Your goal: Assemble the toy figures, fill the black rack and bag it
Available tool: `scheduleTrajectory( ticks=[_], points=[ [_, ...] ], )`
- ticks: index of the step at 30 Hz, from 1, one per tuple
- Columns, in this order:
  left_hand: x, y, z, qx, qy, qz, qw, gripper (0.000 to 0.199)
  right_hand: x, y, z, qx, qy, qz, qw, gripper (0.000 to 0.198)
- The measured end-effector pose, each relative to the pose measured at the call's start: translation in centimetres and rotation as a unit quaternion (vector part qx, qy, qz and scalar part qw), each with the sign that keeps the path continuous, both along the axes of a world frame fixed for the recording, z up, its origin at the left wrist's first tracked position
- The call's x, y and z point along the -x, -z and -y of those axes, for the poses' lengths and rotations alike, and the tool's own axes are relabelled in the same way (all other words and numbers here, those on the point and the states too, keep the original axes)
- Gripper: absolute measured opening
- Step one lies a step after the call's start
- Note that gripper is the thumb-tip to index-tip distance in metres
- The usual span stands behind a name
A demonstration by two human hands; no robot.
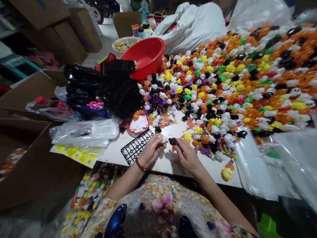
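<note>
Left hand: thumb and fingertips of the left hand (151, 149) pinched together on a small white piece (163, 138); a red bead bracelet (140, 166) encircles the wrist.
Right hand: fingers of the right hand (187, 158) curled in, gripping a small black piece (173, 141) at the fingertips.
Held pieces: positioned above the front part of the white desk (160, 164), ends facing, just beside each other; contact between them cannot be determined.
Black grid: the flat lattice grid (135, 147) lies on the desk, left of and partly behind the left hand.
Paper basket: a small round red-rimmed basket (135, 133) containing paper slips (139, 124), directly behind the grid.
Toy pile: a large heap of orange, white, black, yellow, green and purple plastic toys (230, 77), spread behind the hands and to their right.
Single toy: one yellow-and-orange toy (227, 173), near the front edge, right of the right hand.
Left stock: black trays (121, 94), clear plastic bags (84, 132) and yellow printed sheets (74, 156).
Right stock: clear plastic sheets (255, 168), overhanging the front edge.
Basin: a red basin (146, 58), behind the trays, tilted.
</note>
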State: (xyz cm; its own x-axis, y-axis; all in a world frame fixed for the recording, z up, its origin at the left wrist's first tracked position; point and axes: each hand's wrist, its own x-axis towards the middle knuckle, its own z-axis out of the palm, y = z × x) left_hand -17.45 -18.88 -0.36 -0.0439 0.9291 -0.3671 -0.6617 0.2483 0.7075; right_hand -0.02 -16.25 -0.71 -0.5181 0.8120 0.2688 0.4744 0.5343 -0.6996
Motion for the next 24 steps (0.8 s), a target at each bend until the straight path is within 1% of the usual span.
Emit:
scheduleTrajectory(
  ticks=[2,5,8,11,14,19,24],
  points=[
    [-0.2,0.1,0.0,-0.003,0.004,-0.024,1.000,0.044,-0.1,0.1,0.0,-0.040,-0.005,0.019,0.999,0.034],
    [-0.4,0.4,0.1,-0.011,0.024,-0.085,0.996,0.045,-0.2,0.3,0.2,-0.084,-0.002,0.056,0.995,0.035],
    [-0.5,0.6,0.3,-0.029,0.054,-0.172,0.983,0.044,-0.4,0.2,0.4,-0.104,0.013,0.110,0.988,0.037],
    [-0.5,0.8,0.5,-0.042,0.087,-0.261,0.960,0.038,-0.7,-0.2,0.7,-0.084,0.008,0.141,0.986,0.038],
    [-0.5,1.0,0.7,-0.040,0.105,-0.327,0.938,0.029,-0.8,-0.4,0.8,-0.055,-0.008,0.123,0.991,0.038],
    [-0.5,1.3,0.6,-0.044,0.151,-0.398,0.904,0.017,-0.7,-0.3,0.7,-0.009,-0.025,0.052,0.998,0.034],
    [-0.5,1.4,0.6,-0.058,0.193,-0.445,0.873,0.017,-0.5,-0.2,0.7,0.031,-0.056,0.056,0.996,0.029]
  ],
)
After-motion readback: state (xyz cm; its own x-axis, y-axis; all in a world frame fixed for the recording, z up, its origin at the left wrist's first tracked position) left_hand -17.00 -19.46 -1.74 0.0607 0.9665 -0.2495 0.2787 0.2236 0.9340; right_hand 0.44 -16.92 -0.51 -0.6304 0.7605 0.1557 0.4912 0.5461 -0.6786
